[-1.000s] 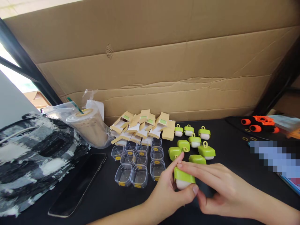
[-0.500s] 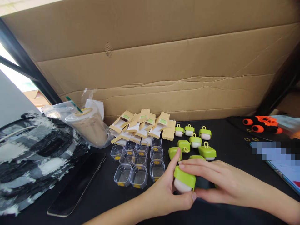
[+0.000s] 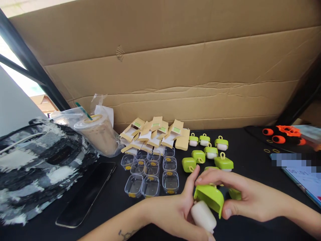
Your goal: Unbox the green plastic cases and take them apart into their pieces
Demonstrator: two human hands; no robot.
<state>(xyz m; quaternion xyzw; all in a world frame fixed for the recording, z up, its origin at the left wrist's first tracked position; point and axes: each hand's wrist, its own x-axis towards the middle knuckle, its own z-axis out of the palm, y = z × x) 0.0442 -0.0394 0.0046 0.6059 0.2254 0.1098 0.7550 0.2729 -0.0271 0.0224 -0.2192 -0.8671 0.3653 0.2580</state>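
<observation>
My left hand is closed around a small white rounded case at the bottom of the view. In my right hand is a hollow green cover, gripped between fingers and thumb. It is tilted just above the case, its open underside facing down and right. Beyond my hands stand several more white cases in green covers with yellow loops, such as the covered case. Other green pieces lie partly hidden behind my right hand. To the left are several clear plastic boxes with orange stickers.
Folded cardboard sleeves are heaped behind the boxes. A bagged iced drink, a dark phone and a black-and-white fabric item are at left. On the right lie a lit phone and an orange toy part.
The green cover has come off the white case. My right hand has lifted it up and to the right, while my left hand keeps hold of the case.
</observation>
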